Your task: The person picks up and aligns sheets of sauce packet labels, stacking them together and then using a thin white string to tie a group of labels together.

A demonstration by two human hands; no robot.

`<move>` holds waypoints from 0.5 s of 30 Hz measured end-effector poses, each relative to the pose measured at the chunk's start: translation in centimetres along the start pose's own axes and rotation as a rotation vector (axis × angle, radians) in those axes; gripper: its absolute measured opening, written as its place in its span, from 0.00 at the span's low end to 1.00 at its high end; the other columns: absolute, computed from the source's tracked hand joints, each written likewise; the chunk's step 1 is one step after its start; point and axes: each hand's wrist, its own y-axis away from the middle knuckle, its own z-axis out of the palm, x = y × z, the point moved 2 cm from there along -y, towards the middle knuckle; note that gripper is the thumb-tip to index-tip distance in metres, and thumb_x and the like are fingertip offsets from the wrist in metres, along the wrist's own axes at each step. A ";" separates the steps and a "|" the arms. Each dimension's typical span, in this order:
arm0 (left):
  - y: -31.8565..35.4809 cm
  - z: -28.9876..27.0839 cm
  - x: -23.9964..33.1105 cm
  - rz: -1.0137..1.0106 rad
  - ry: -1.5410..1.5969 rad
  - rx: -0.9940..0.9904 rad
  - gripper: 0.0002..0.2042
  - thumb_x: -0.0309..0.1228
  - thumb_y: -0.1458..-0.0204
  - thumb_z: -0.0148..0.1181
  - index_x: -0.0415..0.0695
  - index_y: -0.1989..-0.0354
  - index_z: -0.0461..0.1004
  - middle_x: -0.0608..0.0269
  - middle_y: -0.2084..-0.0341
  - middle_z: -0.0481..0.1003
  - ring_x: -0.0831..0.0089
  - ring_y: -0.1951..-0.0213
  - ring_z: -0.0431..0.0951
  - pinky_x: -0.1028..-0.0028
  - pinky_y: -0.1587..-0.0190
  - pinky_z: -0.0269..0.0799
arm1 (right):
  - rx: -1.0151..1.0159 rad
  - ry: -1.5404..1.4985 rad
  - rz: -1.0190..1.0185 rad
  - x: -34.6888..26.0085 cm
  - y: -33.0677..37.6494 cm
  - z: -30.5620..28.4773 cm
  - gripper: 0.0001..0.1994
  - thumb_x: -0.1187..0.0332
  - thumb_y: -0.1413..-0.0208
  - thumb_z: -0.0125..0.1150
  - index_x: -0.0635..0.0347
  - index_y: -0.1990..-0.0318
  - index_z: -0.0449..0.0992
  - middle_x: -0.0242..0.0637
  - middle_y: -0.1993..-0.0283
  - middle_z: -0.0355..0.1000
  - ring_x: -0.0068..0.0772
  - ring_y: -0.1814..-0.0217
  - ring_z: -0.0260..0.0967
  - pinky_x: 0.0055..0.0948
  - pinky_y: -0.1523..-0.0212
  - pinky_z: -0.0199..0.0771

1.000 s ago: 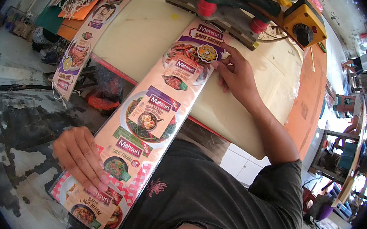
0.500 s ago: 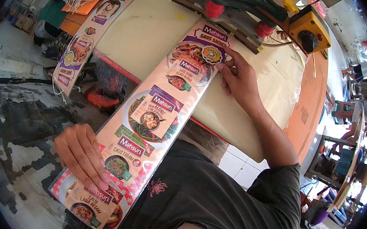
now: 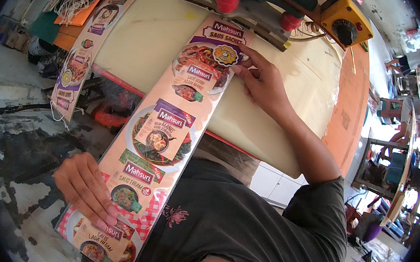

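Observation:
A long printed paper strip (image 3: 158, 126) with pictures of food and sauce packets, its surface glossy like clear plastic, slants from lower left to the far middle. My left hand (image 3: 85, 187) is closed over its near left edge, fingers on top and thumb hidden. Near the far end, my right hand (image 3: 262, 80) pinches the right edge between thumb and fingers. The far end lies on a cream-coloured tabletop (image 3: 276, 117), close to the long metal bar of a bench press or sealer (image 3: 263, 31). The near end hangs over the table's front edge, by my body.
The machine carries red knobs (image 3: 226, 2) and a yellow control box (image 3: 347, 20) with a black dial. At left hangs a similar printed strip (image 3: 79, 62) with white string; more white strings (image 3: 78, 5) lie behind. An orange board (image 3: 352, 88) lines the right. People (image 3: 410, 63) are beyond.
The whole view has shifted slightly, so the table and machine appear farther left and up. Both hands keep their hold on the strip, with no clear movement against the table.

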 end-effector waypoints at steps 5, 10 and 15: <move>-0.4 0.3 1.5 -0.037 -0.057 0.019 0.14 0.26 0.29 0.51 0.37 0.47 0.84 0.51 0.46 0.82 0.67 0.42 0.82 0.72 0.38 0.76 | -0.024 0.029 -0.034 -0.7 -0.1 0.1 0.28 0.69 0.34 0.64 0.68 0.29 0.66 0.41 0.65 0.78 0.25 0.77 0.71 0.32 0.79 0.72; 0.0 0.9 1.5 -0.065 -0.041 0.054 0.13 0.24 0.30 0.52 0.38 0.46 0.83 0.54 0.45 0.82 0.69 0.40 0.81 0.73 0.36 0.74 | -0.008 0.081 -0.075 -0.7 0.1 -0.1 0.27 0.69 0.34 0.64 0.69 0.30 0.67 0.44 0.63 0.79 0.28 0.73 0.74 0.34 0.73 0.75; -0.3 0.4 1.2 -0.097 0.011 -0.009 0.13 0.24 0.30 0.53 0.38 0.46 0.83 0.53 0.45 0.82 0.68 0.41 0.81 0.72 0.37 0.75 | 0.017 0.108 -0.120 -0.5 0.2 -0.3 0.27 0.70 0.34 0.65 0.69 0.30 0.68 0.46 0.63 0.79 0.29 0.70 0.75 0.33 0.64 0.77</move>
